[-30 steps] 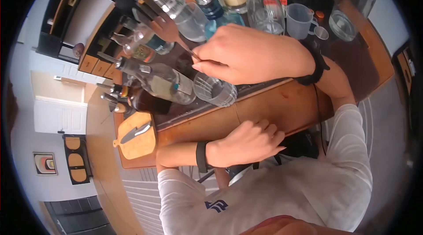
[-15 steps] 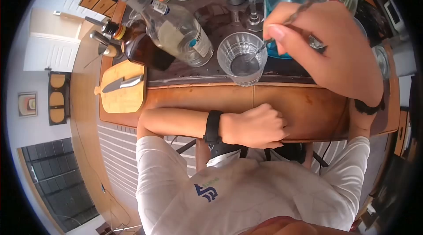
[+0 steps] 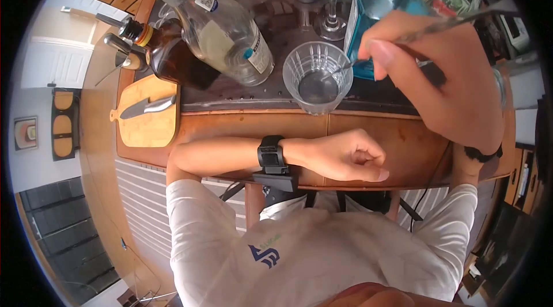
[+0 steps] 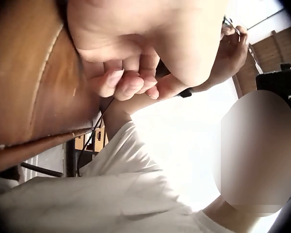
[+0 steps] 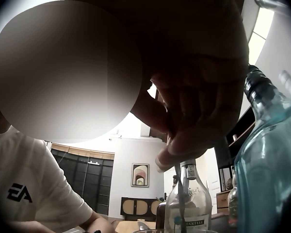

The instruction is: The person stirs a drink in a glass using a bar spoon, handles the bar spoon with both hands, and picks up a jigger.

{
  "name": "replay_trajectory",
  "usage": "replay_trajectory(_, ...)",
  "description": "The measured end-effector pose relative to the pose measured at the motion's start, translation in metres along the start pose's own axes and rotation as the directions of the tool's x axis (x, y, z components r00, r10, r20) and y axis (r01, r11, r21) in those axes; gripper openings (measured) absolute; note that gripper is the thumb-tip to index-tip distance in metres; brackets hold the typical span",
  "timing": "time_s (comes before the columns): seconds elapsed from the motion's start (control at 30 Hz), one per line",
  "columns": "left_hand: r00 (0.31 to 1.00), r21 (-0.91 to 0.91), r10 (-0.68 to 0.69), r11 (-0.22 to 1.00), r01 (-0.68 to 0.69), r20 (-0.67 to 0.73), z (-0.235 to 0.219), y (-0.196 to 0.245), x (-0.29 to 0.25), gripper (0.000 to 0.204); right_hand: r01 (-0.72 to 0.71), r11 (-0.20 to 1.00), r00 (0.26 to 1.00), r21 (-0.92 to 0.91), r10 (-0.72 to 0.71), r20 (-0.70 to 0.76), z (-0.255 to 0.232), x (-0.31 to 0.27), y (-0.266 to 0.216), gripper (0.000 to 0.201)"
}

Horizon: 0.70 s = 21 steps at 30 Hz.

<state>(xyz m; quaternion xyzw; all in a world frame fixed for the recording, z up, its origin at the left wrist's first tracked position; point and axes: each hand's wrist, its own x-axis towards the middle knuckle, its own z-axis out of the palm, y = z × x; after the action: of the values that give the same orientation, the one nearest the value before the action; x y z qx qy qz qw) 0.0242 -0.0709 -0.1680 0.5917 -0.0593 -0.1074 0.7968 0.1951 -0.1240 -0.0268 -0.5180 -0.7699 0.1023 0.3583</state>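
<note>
My right hand (image 3: 440, 76) pinches a twisted-stem bar spoon (image 3: 461, 21) between thumb and fingers, above and to the right of a cut-glass tumbler (image 3: 314, 102). The spoon's lower end slants down into the tumbler, which has clear liquid at its bottom. In the right wrist view the spoon's stem (image 5: 179, 189) runs down from the fingertips towards the glass rim. My left hand (image 3: 345, 154) rests by the brown padded table edge, its fingers loosely curled and holding nothing. Close beside the right hand stands a blue glass bottle (image 3: 360, 16).
Left of the tumbler stand a clear bottle with a pourer (image 3: 230, 42) and a dark brown bottle (image 3: 178, 56). A stemmed glass (image 3: 332, 22) is behind it. A knife (image 3: 147, 106) lies on a wooden cutting board (image 3: 152, 131) at the left.
My right hand came down from above the bottles with the bar spoon, and its lower end is now in the tumbler. My left hand has turned slightly, and the head view has tilted down.
</note>
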Motion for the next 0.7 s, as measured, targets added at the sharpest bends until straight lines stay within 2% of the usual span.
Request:
replay_trajectory(0.07,1.000,-0.008,-0.015,1.000,0.015,-0.006,-0.006,0.002,0.001,0.036,-0.095,0.995,0.994,-0.021,0.096,0.044,-0.002,0.001,0.000,0.016)
replay_trajectory(0.13,0.995,-0.232,-0.099,0.968,0.093,-0.017,-0.007,0.002,0.001,0.034,-0.068,0.997,0.997,-0.041,0.070,0.044,-0.003,0.003,0.001,0.016)
replay_trajectory(0.27,0.996,-0.196,-0.084,0.977,0.084,0.007,-0.007,-0.001,0.001,0.033,-0.022,0.998,0.999,-0.057,0.024,0.038,-0.005,0.005,0.004,0.016)
replay_trajectory(0.4,0.998,-0.162,-0.067,0.984,0.068,0.008,-0.008,-0.003,0.001,0.033,-0.045,0.998,0.999,-0.039,0.045,-0.005,-0.001,0.007,0.007,0.018)
replay_trajectory(0.47,0.998,-0.128,-0.058,0.990,0.059,0.012,-0.008,-0.003,0.002,0.033,-0.118,0.991,0.993,0.060,0.119,-0.023,0.001,0.008,0.006,0.021)
replay_trajectory(0.5,0.998,-0.132,-0.058,0.989,0.059,0.010,-0.007,-0.003,0.002,0.033,-0.109,0.993,0.994,0.049,0.111,-0.024,0.001,0.008,0.005,0.021)
replay_trajectory(0.57,0.999,-0.127,-0.050,0.991,0.051,0.012,-0.007,-0.005,0.002,0.033,-0.178,0.981,0.983,0.077,0.180,-0.030,0.001,0.010,0.003,0.024)
replay_trajectory(0.7,0.999,-0.107,-0.027,0.994,0.029,0.022,-0.007,-0.006,0.003,0.037,-0.189,0.977,0.978,0.094,0.196,-0.070,0.001,0.012,0.004,0.026)
